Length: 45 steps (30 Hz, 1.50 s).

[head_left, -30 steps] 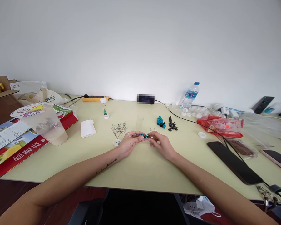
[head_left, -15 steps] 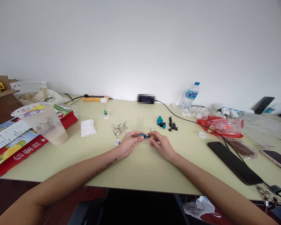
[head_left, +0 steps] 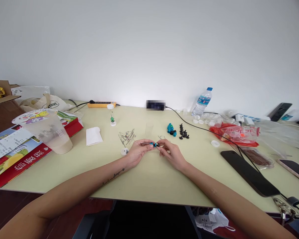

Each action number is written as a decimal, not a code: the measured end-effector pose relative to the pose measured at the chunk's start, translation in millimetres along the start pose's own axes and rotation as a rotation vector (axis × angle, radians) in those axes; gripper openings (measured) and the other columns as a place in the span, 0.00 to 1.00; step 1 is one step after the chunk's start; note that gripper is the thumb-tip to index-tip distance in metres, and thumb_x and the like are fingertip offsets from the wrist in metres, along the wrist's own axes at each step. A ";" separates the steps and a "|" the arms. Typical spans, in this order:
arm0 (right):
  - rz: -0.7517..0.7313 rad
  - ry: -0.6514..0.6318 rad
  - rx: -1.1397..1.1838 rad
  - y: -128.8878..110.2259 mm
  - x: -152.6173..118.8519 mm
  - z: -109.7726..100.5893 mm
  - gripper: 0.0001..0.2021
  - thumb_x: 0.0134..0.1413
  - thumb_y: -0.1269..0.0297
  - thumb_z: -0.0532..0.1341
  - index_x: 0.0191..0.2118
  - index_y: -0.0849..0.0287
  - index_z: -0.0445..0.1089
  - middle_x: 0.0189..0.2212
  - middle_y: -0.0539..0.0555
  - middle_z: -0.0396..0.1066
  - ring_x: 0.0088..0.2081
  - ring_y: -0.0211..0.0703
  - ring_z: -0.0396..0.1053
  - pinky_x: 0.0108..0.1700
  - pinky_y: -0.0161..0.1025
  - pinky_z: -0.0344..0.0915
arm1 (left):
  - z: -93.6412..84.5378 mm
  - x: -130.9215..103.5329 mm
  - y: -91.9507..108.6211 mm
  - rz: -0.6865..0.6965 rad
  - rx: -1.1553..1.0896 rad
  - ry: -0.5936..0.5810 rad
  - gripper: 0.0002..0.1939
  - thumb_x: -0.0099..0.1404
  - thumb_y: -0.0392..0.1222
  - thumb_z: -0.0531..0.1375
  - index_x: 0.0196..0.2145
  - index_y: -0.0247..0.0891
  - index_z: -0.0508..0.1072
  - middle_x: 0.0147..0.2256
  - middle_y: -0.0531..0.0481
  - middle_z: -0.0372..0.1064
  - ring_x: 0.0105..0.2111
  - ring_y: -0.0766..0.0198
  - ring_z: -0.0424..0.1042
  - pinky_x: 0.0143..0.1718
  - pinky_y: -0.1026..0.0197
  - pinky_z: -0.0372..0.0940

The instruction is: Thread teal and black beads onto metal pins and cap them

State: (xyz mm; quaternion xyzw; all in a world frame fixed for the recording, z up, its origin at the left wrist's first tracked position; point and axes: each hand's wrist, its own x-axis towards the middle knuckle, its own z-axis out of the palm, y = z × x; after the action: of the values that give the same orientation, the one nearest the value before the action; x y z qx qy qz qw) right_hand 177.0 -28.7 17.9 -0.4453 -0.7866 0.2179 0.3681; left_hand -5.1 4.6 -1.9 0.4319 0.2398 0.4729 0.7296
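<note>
Over the middle of the table, my left hand (head_left: pixel 136 154) pinches a small blue-and-black part (head_left: pixel 154 144) at its blue end. Thin metal wires (head_left: pixel 141 143) stick out to the left along those fingers. The fingertips of my right hand (head_left: pixel 174 155) are closed on the black end of the same part. Beside my left hand are a heap of thin metal pins (head_left: pixel 127 135) and a white cap (head_left: pixel 124 151) with small pieces in it. Beyond my hands stands a clear tube (head_left: pixel 149 130). Small blue pieces (head_left: pixel 170 128) and black pieces (head_left: pixel 183 132) lie beyond my right hand.
At left stand a large drink cup (head_left: pixel 54 132) and a folded white tissue (head_left: pixel 93 136). An assembled green piece (head_left: pixel 112 119) stands near the orange power strip (head_left: pixel 101 104). A water bottle (head_left: pixel 202 102), red packaging (head_left: pixel 235 134) and a black power bank (head_left: pixel 249 172) with cable are at right.
</note>
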 end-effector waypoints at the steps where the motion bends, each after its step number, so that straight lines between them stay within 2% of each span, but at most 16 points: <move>1: -0.001 -0.008 -0.003 -0.1 0.0 0.0 0.11 0.61 0.57 0.50 0.44 0.56 0.61 0.31 0.52 0.69 0.24 0.37 0.68 0.30 0.38 0.68 | 0.3 0.0 0.2 0.000 0.002 -0.002 0.14 0.47 0.37 0.69 0.34 0.33 0.75 0.34 0.45 0.74 0.37 0.61 0.71 0.49 0.55 0.61; 12: 0.001 0.004 0.012 -0.5 0.0 -0.3 0.11 0.61 0.57 0.50 0.44 0.56 0.60 0.34 0.53 0.68 0.24 0.36 0.67 0.30 0.37 0.68 | -1.2 0.4 -1.1 0.008 0.005 0.002 0.15 0.47 0.37 0.69 0.34 0.33 0.75 0.35 0.44 0.74 0.38 0.61 0.71 0.49 0.54 0.61; 16: 0.001 -0.004 0.002 -0.3 -0.1 -0.1 0.11 0.61 0.57 0.49 0.42 0.56 0.62 0.28 0.51 0.68 0.24 0.37 0.68 0.30 0.37 0.68 | -1.0 0.2 -0.7 0.004 0.012 -0.006 0.15 0.47 0.37 0.69 0.34 0.32 0.75 0.35 0.44 0.74 0.38 0.61 0.71 0.49 0.54 0.61; 21: 0.002 0.011 0.017 -0.1 -0.2 0.0 0.12 0.60 0.56 0.50 0.45 0.55 0.60 0.35 0.54 0.69 0.24 0.37 0.68 0.30 0.38 0.68 | -0.9 0.8 -1.4 0.003 0.005 0.011 0.16 0.46 0.37 0.69 0.34 0.33 0.75 0.35 0.44 0.74 0.38 0.61 0.71 0.49 0.54 0.61; 25: -0.005 0.000 -0.006 -0.3 -0.1 -0.2 0.11 0.61 0.57 0.50 0.42 0.56 0.62 0.31 0.52 0.69 0.24 0.37 0.68 0.30 0.37 0.67 | -1.2 0.9 -1.6 -0.001 0.010 0.001 0.15 0.46 0.37 0.69 0.34 0.33 0.75 0.34 0.44 0.74 0.37 0.61 0.72 0.49 0.54 0.61; 30: -0.011 0.011 0.003 -0.3 -0.2 0.1 0.11 0.60 0.58 0.51 0.45 0.55 0.61 0.34 0.53 0.69 0.24 0.36 0.68 0.29 0.36 0.67 | -1.7 0.6 -1.4 0.000 0.005 0.009 0.15 0.47 0.37 0.69 0.35 0.33 0.75 0.35 0.44 0.74 0.37 0.62 0.71 0.49 0.55 0.61; 45: -0.008 -0.004 0.010 1.6 0.2 0.4 0.09 0.60 0.60 0.51 0.44 0.55 0.60 0.35 0.53 0.68 0.24 0.36 0.67 0.29 0.36 0.67 | -2.7 1.4 -1.5 0.003 0.006 -0.011 0.14 0.49 0.35 0.67 0.35 0.32 0.75 0.35 0.45 0.74 0.37 0.62 0.71 0.48 0.56 0.62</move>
State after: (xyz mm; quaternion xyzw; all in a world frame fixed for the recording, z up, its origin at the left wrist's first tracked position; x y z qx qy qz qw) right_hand 177.5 -27.7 16.7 -0.4400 -0.7879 0.2212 0.3697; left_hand -5.8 6.7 -4.5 0.4372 0.2366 0.4709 0.7288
